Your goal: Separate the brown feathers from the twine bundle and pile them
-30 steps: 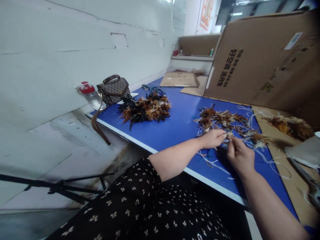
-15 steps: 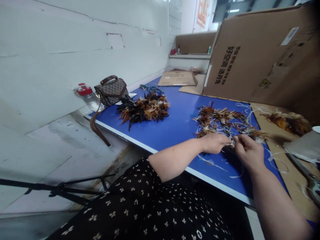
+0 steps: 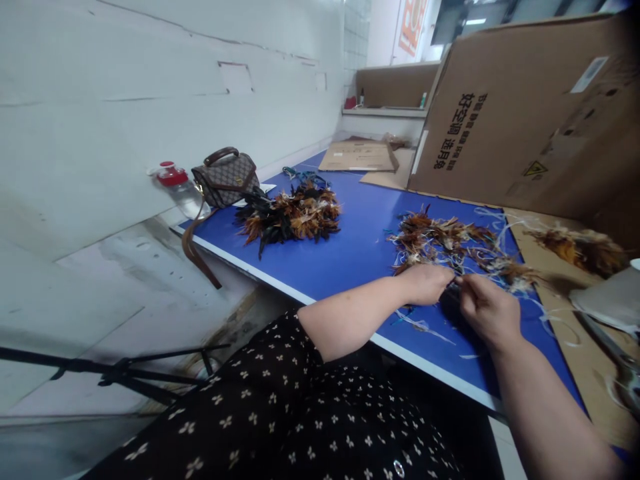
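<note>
My left hand (image 3: 425, 283) and my right hand (image 3: 487, 308) meet fingertip to fingertip over the blue table (image 3: 350, 257). Both pinch a small dark piece, mostly hidden between the fingers, at the near edge of a loose pile of brown feathers and white strings (image 3: 450, 243). Cut white strings (image 3: 423, 325) lie under my left wrist. A tidier heap of brown and black feathers (image 3: 290, 217) sits farther left on the table, out of reach of both hands.
A brown checked handbag (image 3: 226, 179) and a red-capped bottle (image 3: 175, 183) stand at the table's left end. A big cardboard box (image 3: 530, 113) rises behind the feathers. More feathers (image 3: 583, 247) lie on cardboard at right. A black tripod (image 3: 120, 377) rests on the floor.
Both hands have drawn slightly nearer to me and closed tighter together; the pale feather tuft seen between the fingers earlier is now hidden.
</note>
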`<state>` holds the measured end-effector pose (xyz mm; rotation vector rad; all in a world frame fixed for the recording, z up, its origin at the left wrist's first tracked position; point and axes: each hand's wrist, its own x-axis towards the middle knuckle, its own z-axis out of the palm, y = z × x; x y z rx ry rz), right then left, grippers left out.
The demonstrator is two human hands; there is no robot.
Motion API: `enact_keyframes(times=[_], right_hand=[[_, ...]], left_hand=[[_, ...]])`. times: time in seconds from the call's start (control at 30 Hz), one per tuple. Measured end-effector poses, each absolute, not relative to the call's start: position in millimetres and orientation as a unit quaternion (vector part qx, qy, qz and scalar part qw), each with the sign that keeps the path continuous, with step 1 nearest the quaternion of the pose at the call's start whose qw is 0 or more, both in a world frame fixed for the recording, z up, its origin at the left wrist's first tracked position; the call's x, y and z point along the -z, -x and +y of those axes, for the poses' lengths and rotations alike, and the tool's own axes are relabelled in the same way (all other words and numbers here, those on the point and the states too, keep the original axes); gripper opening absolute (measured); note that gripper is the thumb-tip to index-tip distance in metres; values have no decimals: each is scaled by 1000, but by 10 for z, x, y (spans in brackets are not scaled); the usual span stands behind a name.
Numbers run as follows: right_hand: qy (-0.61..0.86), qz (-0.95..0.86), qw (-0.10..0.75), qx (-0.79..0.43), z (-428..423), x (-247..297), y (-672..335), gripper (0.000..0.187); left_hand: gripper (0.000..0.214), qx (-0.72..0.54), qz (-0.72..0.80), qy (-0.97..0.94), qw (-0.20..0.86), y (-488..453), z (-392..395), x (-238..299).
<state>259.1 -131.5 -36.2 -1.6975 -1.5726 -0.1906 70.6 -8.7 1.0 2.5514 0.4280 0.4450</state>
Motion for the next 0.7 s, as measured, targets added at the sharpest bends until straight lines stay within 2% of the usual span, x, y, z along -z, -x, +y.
enact_keyframes(times=[0.1, 0.23, 0.37, 0.47, 0.57, 0.7], right_hand=[[668, -625, 402, 35, -1308, 303, -2694, 44], [652, -637, 411, -13, -1307, 254, -2749, 56], [640, -650, 411, -21, -1310, 315, -2625, 54], [634, -662, 399, -15, -1321, 376, -2491, 46], [636, -661, 398, 5, -1346, 368, -2445, 39], [649, -635, 419, 26, -1385, 271, -2567, 44]], left_hand=[[20, -144, 96, -942, 288, -689, -79, -46], [27, -198, 65, -896, 391, -691, -76, -98], [31, -224, 179, -898, 335, -709, -86, -94], [23, -208, 218, -907, 295, -710, -88, -53], [14, -176, 210, -921, 278, -696, -88, -14], [16, -136, 124, -946, 265, -692, -87, -13]])
